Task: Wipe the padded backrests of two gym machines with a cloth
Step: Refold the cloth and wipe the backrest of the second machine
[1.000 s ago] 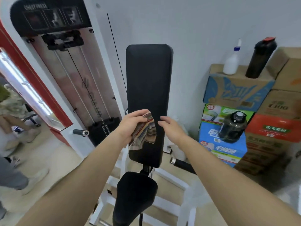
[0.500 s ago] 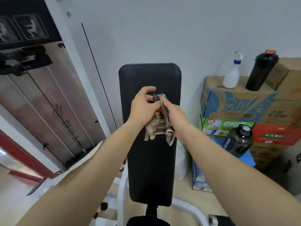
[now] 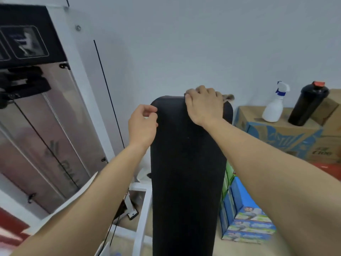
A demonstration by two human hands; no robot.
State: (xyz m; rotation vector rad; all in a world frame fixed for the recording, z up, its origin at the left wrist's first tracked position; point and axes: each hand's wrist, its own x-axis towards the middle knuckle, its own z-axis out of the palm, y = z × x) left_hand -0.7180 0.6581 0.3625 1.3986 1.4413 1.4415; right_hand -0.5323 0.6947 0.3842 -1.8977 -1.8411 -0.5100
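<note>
Right hand [image 3: 203,104] is at the top right corner of the black backrest [image 3: 188,172], fingers curled over the top edge with the cloth [image 3: 228,97] bunched under them. Only a grey-brown tuft shows past the knuckles. I'd say gripped rather than just pressed, but most of the cloth is hidden. Left hand [image 3: 142,126] is at the pad's upper left edge, fingers loosely curled, thumb near forefinger, nothing in it that I can see.

My read: first stroke, starting at the top of this pad. To do it well:
- Flatten the cloth under the palm instead of wadding it in the fingertips, for more contact per pass.
- Pull straight down in overlapping lanes: right, middle, left.
- Cover the rounded top edge and both side edges.
- Brace the pad's edge with the left hand so the pad doesn't rock.

The spray bottle [image 3: 274,108] stands on the cardboard box [image 3: 276,132] to the right, beside a black bottle [image 3: 308,106] with a red cap. Worth a spritz if the cloth is dry.

Writing: the placard [image 3: 25,43] on the weight-stack machine [image 3: 46,126] to the left shows exercise figures, lettering too blurred to read. There's a faint logo on the machine's clear shield, also unreadable. Box prints and the blue cartons [image 3: 247,218] low right show graphics only, no legible text.
</note>
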